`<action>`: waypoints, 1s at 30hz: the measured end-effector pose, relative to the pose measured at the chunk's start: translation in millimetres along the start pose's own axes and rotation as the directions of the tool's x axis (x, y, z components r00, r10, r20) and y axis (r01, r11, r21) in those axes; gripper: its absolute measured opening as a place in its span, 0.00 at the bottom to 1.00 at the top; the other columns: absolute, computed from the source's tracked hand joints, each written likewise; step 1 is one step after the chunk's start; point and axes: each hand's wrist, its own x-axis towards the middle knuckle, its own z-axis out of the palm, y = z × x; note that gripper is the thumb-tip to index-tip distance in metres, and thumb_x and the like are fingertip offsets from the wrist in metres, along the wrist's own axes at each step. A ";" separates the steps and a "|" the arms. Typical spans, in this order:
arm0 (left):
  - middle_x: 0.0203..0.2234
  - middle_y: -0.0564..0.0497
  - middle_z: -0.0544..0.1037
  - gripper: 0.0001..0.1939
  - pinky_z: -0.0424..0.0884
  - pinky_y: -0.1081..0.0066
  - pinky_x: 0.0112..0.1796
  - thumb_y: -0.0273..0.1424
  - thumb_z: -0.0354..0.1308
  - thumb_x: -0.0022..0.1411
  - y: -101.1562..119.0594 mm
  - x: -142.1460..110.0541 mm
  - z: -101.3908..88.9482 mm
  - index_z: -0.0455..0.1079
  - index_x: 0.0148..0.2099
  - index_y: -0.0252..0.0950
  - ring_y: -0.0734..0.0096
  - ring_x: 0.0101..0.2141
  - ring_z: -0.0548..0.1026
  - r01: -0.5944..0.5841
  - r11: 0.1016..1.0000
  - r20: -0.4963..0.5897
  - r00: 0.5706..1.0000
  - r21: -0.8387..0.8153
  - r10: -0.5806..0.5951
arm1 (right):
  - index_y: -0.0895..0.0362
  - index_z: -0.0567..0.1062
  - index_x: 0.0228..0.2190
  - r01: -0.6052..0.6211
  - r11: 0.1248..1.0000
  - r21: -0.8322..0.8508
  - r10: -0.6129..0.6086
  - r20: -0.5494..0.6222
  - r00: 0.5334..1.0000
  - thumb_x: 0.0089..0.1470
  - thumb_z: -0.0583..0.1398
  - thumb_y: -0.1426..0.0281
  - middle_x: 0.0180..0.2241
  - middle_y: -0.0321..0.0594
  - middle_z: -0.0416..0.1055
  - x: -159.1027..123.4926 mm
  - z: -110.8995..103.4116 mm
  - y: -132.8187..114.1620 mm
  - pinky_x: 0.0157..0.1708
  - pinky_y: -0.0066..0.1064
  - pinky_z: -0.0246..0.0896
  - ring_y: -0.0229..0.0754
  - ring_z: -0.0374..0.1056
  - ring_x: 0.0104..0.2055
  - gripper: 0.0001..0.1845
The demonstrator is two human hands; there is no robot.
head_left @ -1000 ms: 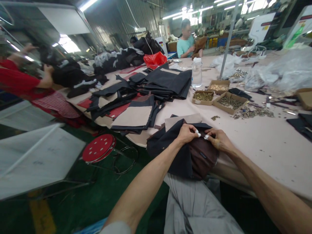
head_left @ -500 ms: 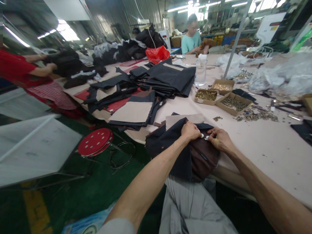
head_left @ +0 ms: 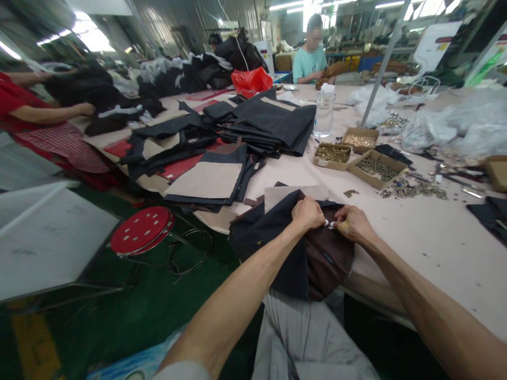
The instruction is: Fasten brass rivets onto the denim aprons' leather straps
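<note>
A dark navy and brown fabric piece (head_left: 312,258) hangs over the near edge of the pink table (head_left: 443,248) and onto my lap. My left hand (head_left: 307,212) is closed, pinching the top of this fabric. My right hand (head_left: 350,224) is also closed and pinches the same spot, fingertips almost touching the left hand's. White wraps cover fingertips on both hands. A beige panel (head_left: 295,191) lies just behind the fabric.
Stacks of dark and beige fabric pieces (head_left: 222,174) cover the table's left half. Three cardboard trays of metal hardware (head_left: 374,166), loose metal parts (head_left: 412,187) and a plastic bottle (head_left: 324,113) stand beyond. A red stool (head_left: 140,229) stands left. A person in red (head_left: 35,121) and a person in teal (head_left: 309,60) are nearby.
My two hands have drawn closer together on the fabric's top edge, and the view has shifted slightly.
</note>
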 end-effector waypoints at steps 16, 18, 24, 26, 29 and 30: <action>0.41 0.53 0.86 0.10 0.69 0.61 0.58 0.33 0.65 0.56 -28.1 -8.4 11.2 0.85 0.41 0.45 0.59 0.46 0.81 -0.290 0.955 -0.166 0.947 -0.066 0.276 | 0.60 0.82 0.33 -0.016 0.974 0.225 0.066 -0.218 0.974 0.45 0.62 0.60 0.26 0.42 0.77 29.9 -75.5 77.1 0.28 0.31 0.63 0.45 0.72 0.28 0.17; 0.41 0.53 0.86 0.10 0.68 0.60 0.59 0.34 0.65 0.56 -27.8 -8.8 11.4 0.85 0.40 0.45 0.58 0.47 0.81 -0.277 0.958 -0.176 0.949 -0.067 0.262 | 0.59 0.81 0.30 -0.078 0.991 0.110 0.110 -0.326 0.939 0.43 0.61 0.63 0.25 0.42 0.76 44.3 -89.7 99.6 0.27 0.31 0.60 0.45 0.70 0.28 0.15; 0.42 0.53 0.85 0.09 0.67 0.59 0.60 0.34 0.65 0.55 -28.4 -7.8 13.8 0.85 0.38 0.45 0.58 0.47 0.81 -0.275 0.958 -0.201 0.946 -0.077 0.255 | 0.57 0.81 0.26 -0.118 0.990 -0.074 0.088 -0.323 0.942 0.42 0.62 0.67 0.25 0.40 0.77 81.8 -99.9 130.2 0.29 0.29 0.57 0.44 0.70 0.30 0.09; 0.42 0.53 0.85 0.09 0.67 0.60 0.60 0.34 0.65 0.55 -28.4 -7.6 14.1 0.85 0.39 0.45 0.58 0.47 0.81 -0.268 0.960 -0.201 0.948 -0.079 0.248 | 0.57 0.81 0.25 -0.132 0.985 -0.114 0.095 -0.283 0.954 0.42 0.62 0.69 0.24 0.40 0.76 91.3 -101.0 133.0 0.28 0.28 0.56 0.43 0.69 0.29 0.07; 0.40 0.52 0.86 0.10 0.67 0.60 0.60 0.34 0.65 0.55 -27.6 -9.0 14.8 0.85 0.39 0.44 0.58 0.46 0.81 -0.264 0.961 -0.192 0.950 -0.079 0.245 | 0.57 0.80 0.23 -0.163 0.974 -0.155 0.128 -0.215 0.968 0.41 0.64 0.72 0.21 0.39 0.75 100.9 -105.3 135.5 0.27 0.27 0.56 0.41 0.68 0.26 0.03; 0.40 0.52 0.86 0.10 0.67 0.60 0.60 0.34 0.65 0.56 -27.3 -9.9 15.4 0.85 0.39 0.44 0.58 0.46 0.81 -0.265 0.961 -0.188 0.951 -0.078 0.246 | 0.57 0.79 0.22 -0.173 0.971 -0.165 0.141 -0.194 0.971 0.40 0.65 0.72 0.21 0.39 0.74 102.6 -106.9 136.2 0.26 0.27 0.56 0.40 0.68 0.26 0.02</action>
